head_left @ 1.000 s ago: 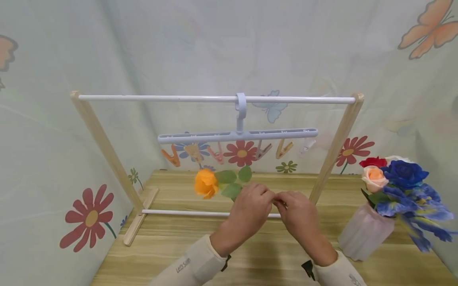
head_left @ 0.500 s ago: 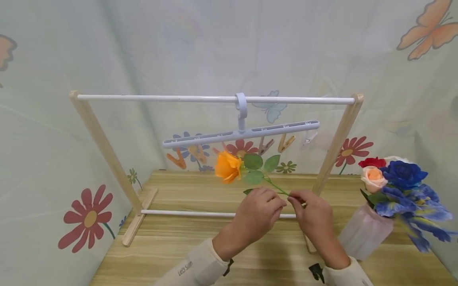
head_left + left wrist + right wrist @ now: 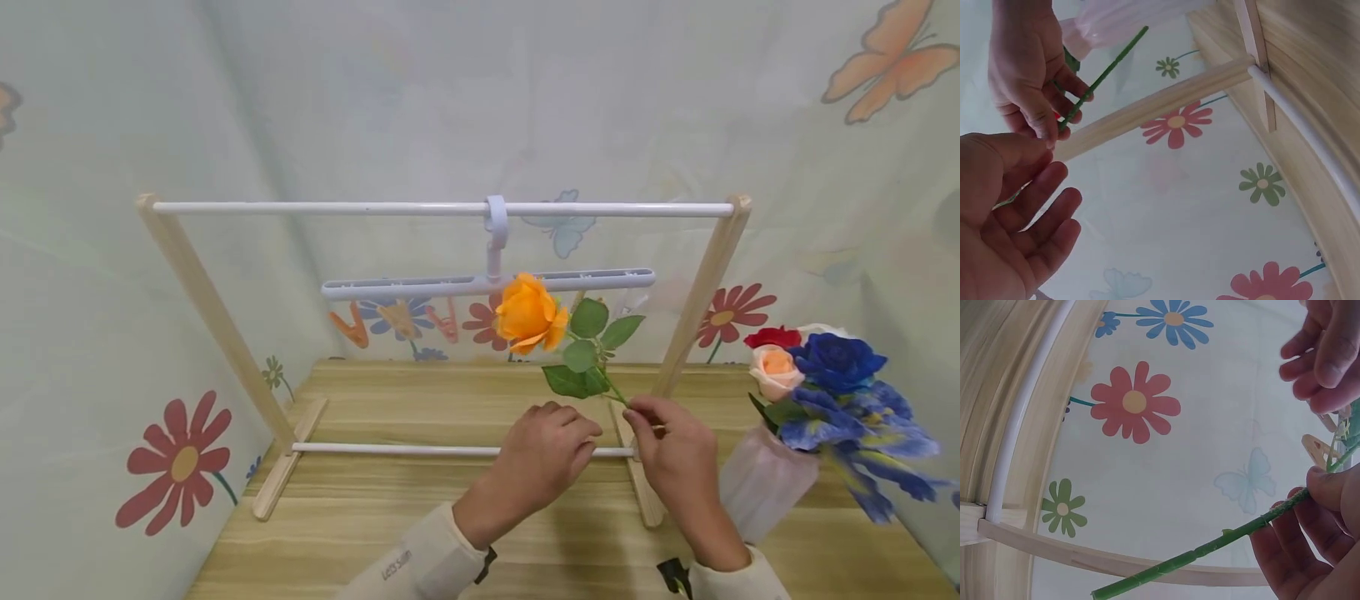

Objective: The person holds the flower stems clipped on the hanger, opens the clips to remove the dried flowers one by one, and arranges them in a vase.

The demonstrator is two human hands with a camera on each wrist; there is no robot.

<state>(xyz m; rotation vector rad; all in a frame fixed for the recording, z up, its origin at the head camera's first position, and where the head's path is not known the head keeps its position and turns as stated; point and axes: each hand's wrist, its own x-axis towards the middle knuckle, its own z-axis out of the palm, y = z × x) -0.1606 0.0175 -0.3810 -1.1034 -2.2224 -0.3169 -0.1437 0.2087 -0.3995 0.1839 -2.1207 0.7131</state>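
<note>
An artificial orange rose (image 3: pixel 527 315) with green leaves leans up and left in front of the hanger. My right hand (image 3: pixel 678 467) pinches its green stem (image 3: pixel 1210 545) between thumb and fingers; in the right wrist view the lower stem sticks out past the fingers. My left hand (image 3: pixel 543 454) is just left of the right hand, below the leaves. Its fingers (image 3: pixel 1054 215) are loosely bent with nothing held. Behind the rose, a pale blue hanger (image 3: pixel 405 288) hangs from the rack's white top rod (image 3: pixel 337 208). Coloured clips, including an orange clip (image 3: pixel 350 325), dangle below it; the rose covers some of them.
The wooden rack's left post (image 3: pixel 217 325) and right post (image 3: pixel 701 308) stand on the wood-grain table (image 3: pixel 375 533), joined low by a white rod (image 3: pixel 390 450). To the right, a pinkish-white vase (image 3: pixel 768 483) holds blue, red and peach flowers (image 3: pixel 836 362). A patterned curtain (image 3: pixel 337 100) hangs behind.
The rose has moved right and up, held by the right hand. My left hand has come away from the stem. The hanger tilted, then swung back nearly level.
</note>
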